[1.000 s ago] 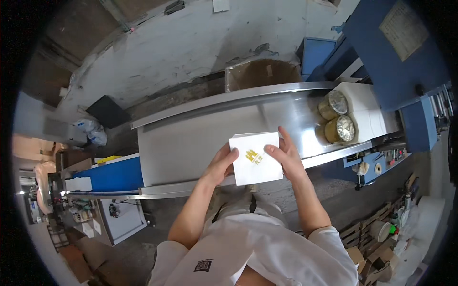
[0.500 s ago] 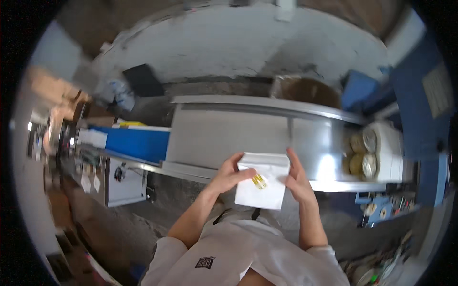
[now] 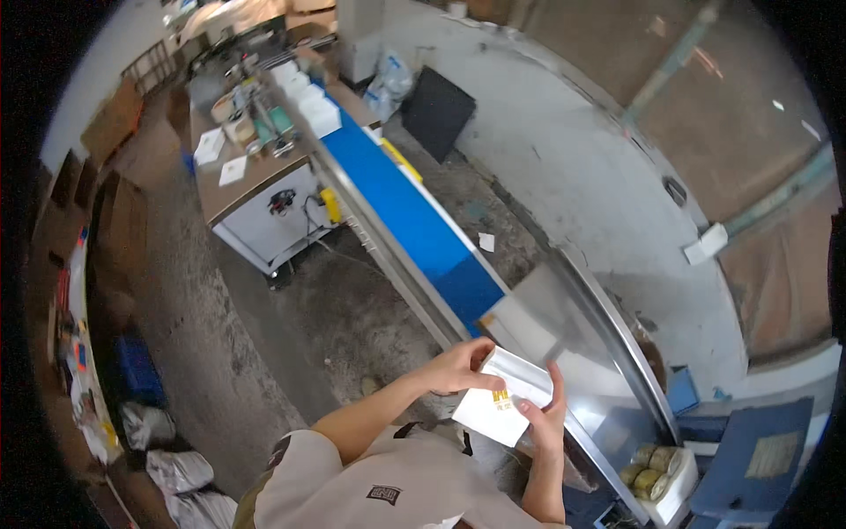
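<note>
Between my two hands is a white paper packet [image 3: 483, 423] with a small gold print on its face. One of its edges looks thick and layered, and I cannot tell whether it is one bag or a stack of them. My left hand [image 3: 460, 368] grips its left side, thumb on top near the print. On the other side my right hand [image 3: 545, 416] clasps it, thumb on the face and fingers along the edge. The packet is held by the near side of the steel table [image 3: 566, 310], at the end of a blue conveyor belt [image 3: 388, 196].
White paper stacks [image 3: 319, 116] lie at the belt's far end. Left of it stands a machine cabinet [image 3: 264, 231] with tape rolls and loose sheets on top. Several gold-coloured rolls [image 3: 650, 483] sit in a white box at lower right. A dark panel [image 3: 438, 113] leans beyond the belt.
My view has swung left, bringing the belt, its white stacks and the cabinet into sight. Both hands still hold the packet, and the right thumb now lies further over its face.
</note>
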Demonstrator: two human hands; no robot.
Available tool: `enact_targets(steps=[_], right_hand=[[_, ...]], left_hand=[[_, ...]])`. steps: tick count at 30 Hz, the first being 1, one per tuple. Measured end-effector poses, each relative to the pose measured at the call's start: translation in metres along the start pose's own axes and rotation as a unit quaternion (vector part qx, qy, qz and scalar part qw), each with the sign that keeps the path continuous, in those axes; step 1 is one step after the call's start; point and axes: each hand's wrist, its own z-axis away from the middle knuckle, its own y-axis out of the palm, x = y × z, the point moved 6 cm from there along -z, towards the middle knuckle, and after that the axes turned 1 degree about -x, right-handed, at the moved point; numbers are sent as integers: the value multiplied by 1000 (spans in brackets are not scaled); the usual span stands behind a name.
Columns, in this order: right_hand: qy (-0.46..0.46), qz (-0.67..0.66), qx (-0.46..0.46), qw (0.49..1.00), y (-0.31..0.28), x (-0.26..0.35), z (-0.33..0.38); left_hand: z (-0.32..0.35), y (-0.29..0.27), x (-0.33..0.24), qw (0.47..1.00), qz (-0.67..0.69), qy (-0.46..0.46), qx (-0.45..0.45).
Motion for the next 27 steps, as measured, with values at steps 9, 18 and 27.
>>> enact_targets(steps=[9, 18, 27], right_hand=[[27, 2, 124, 992, 217, -13, -99], [-5, -172, 131, 976, 384, -44, -300], [55, -264, 46, 962, 538, -156, -573]], left_hand=[[123, -188, -62, 977, 84, 68, -183], [229, -321, -21, 881, 157, -2, -447], [265, -426, 87, 800, 94, -178, -565]])
